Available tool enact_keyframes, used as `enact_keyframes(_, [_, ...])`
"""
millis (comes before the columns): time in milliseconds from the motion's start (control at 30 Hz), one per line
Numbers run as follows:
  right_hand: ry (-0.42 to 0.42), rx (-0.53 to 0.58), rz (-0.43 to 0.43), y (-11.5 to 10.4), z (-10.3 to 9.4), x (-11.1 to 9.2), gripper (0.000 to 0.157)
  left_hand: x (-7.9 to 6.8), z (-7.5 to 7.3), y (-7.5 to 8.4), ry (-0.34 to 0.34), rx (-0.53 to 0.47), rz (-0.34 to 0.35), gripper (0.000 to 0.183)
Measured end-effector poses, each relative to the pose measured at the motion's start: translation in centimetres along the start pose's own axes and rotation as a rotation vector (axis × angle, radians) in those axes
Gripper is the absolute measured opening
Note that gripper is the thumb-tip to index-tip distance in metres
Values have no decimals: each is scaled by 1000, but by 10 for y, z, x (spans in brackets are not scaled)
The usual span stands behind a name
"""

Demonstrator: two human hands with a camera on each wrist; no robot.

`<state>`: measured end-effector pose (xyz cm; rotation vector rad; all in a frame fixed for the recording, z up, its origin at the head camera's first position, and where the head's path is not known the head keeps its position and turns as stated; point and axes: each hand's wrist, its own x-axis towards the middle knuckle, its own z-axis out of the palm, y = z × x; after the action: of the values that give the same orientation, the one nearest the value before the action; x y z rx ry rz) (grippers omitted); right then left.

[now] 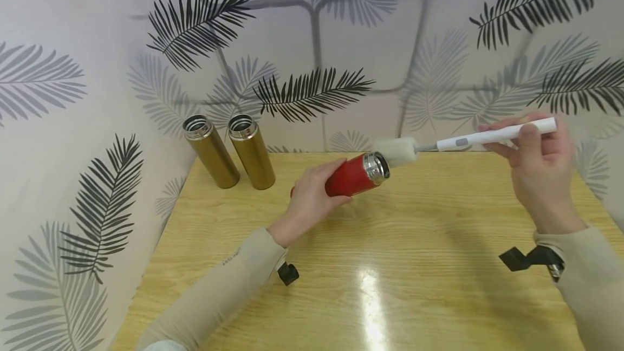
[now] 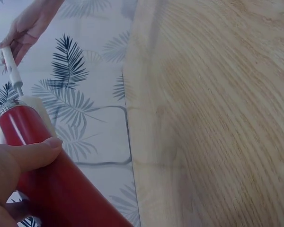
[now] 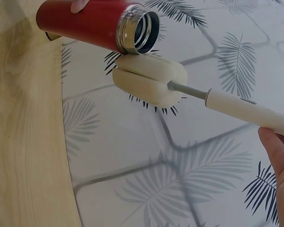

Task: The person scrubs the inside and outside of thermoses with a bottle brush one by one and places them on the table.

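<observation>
A red vacuum flask (image 1: 352, 176) without a lid is tilted over the table, its steel mouth facing right. My left hand (image 1: 314, 191) grips it round the body, the thumb lying along its side in the left wrist view. On the right, my right hand (image 1: 541, 164) holds a bottle brush by its white handle (image 1: 497, 134). The cream sponge head (image 3: 151, 79) of the brush is outside the flask, close beside the mouth; whether they touch I cannot tell. In the right wrist view the flask's open mouth (image 3: 144, 30) shows a dark inside.
Two gold flasks (image 1: 213, 156) (image 1: 253, 156), both lidless, stand upright at the back left of the wooden table (image 1: 414, 264). Behind the table rises a wall (image 1: 361, 42) with a feather-leaf pattern. A black strap (image 1: 531, 259) hangs at my right wrist.
</observation>
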<state>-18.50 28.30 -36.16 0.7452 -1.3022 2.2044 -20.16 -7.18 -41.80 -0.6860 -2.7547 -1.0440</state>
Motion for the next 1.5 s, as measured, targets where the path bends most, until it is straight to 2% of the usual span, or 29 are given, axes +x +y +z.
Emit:
enact_keyframes(300, [-9,-127,24,-8,-2,-5,13,4,0,-6,47,-56,-93,77])
enact_keyframes(567, [-34,-62,10,-17,0,-6,23,5,2,-12,70,-181,-146,66])
enact_keyframes(733, [77,-98,-50,-22,1,-5,28,4,2,-14,40,-358,-221,64])
enact_keyframes(833, [112,-6,-55,-24,1,-5,27,4,3,-15,16,-469,-293,67])
enact_keyframes(967, [103,68,-28,-26,2,-7,14,3,5,-15,-12,-623,-361,68])
enact_keyframes(1100, [62,115,8,-25,6,-7,6,3,5,-13,-48,-790,-371,65])
enact_keyframes(1200, [11,148,39,-22,8,-8,7,4,5,-11,-68,-865,-373,62])
enact_keyframes(1367, [-12,-91,104,-22,7,-13,8,6,6,-9,-87,-891,-381,62])
enact_keyframes(1500, [-92,-273,144,-23,1,-17,13,8,3,-7,-98,-896,-393,63])
